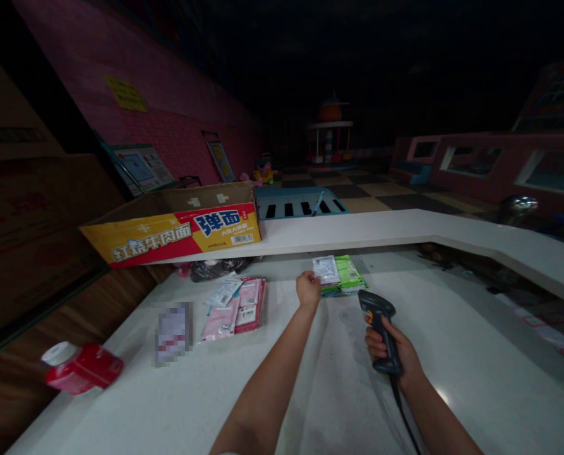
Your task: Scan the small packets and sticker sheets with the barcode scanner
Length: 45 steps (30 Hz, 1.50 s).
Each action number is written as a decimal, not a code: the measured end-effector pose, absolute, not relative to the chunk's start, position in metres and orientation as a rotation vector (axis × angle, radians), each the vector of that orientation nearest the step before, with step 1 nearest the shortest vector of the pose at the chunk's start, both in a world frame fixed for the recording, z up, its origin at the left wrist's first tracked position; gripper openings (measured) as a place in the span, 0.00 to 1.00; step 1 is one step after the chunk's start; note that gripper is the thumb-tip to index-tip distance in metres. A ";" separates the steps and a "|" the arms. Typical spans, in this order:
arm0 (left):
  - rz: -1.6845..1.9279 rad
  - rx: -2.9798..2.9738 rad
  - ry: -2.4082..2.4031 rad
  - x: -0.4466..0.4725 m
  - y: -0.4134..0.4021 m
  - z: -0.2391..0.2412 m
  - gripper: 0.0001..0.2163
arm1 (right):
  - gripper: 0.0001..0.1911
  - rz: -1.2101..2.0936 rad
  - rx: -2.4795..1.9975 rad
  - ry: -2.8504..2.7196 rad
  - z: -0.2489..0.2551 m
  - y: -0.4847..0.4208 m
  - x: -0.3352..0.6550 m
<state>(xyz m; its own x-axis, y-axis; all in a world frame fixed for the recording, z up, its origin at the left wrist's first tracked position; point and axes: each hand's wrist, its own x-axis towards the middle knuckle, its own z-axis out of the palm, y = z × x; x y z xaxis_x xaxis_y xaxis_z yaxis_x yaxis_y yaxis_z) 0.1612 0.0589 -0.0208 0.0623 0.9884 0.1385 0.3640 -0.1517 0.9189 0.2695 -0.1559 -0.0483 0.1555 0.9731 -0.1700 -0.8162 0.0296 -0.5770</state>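
My left hand (307, 287) reaches forward over the white counter (452, 354) and pinches the corner of a small whitish packet (326, 268) that lies on top of a stack of green packets (348, 278). My right hand (393, 347) is wrapped round the grip of a dark handheld barcode scanner (375, 316). The scanner's head points toward the packets, a short way to their right and nearer to me. Its cable runs down past my wrist.
Pink packets (239, 303) and a small white one (225, 292) lie to the left. A blurred item (172, 332) lies further left. A red container with a white cap (80, 370) lies at the left edge. A yellow-red cardboard box (177, 230) sits on the raised ledge (405, 227).
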 end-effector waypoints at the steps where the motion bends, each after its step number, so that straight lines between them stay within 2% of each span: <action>1: 1.093 1.629 1.392 0.159 0.058 -0.020 0.09 | 0.18 1.416 -0.631 -0.296 -0.048 -0.156 0.269; 3: 1.093 1.683 1.391 0.151 0.056 -0.017 0.11 | 0.17 1.420 -0.617 -0.268 -0.048 -0.158 0.269; 9: 1.157 1.878 1.338 0.095 0.055 0.003 0.09 | 0.15 1.431 -0.610 -0.210 -0.051 -0.164 0.269; 14: 1.074 2.106 1.536 0.021 0.062 0.029 0.11 | 0.15 1.430 -0.618 -0.190 -0.054 -0.167 0.270; 18: 0.900 2.174 1.893 -0.034 0.069 0.046 0.12 | 0.16 1.436 -0.611 -0.159 -0.056 -0.170 0.270; 22: 0.625 1.990 2.299 -0.068 0.073 0.054 0.15 | 0.18 1.432 -0.579 -0.111 -0.057 -0.171 0.269; 26: 0.388 1.879 2.330 -0.080 0.074 0.055 0.20 | 0.18 1.426 -0.554 -0.091 -0.057 -0.172 0.268; 29: 0.355 1.882 2.311 -0.082 0.073 0.053 0.21 | 0.17 1.421 -0.551 -0.085 -0.057 -0.173 0.268; 35: 0.667 1.960 2.296 -0.086 0.078 0.046 0.23 | 0.18 1.428 -0.555 -0.080 -0.055 -0.172 0.268; 40: 1.122 1.533 1.983 -0.091 0.100 0.035 0.25 | 0.18 1.453 -0.499 -0.051 -0.057 -0.171 0.269; 45: 1.402 1.268 1.510 -0.083 0.102 0.030 0.12 | 0.19 1.466 -0.464 -0.041 -0.060 -0.171 0.270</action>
<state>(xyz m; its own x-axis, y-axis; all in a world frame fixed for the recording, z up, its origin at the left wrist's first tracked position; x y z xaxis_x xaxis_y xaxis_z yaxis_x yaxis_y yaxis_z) -0.0826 0.1025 0.0303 -0.2696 0.9556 0.1190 0.1889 -0.0686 0.9796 0.2701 -0.1705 -0.0598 0.1205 0.9602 -0.2519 -0.9448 0.0330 -0.3260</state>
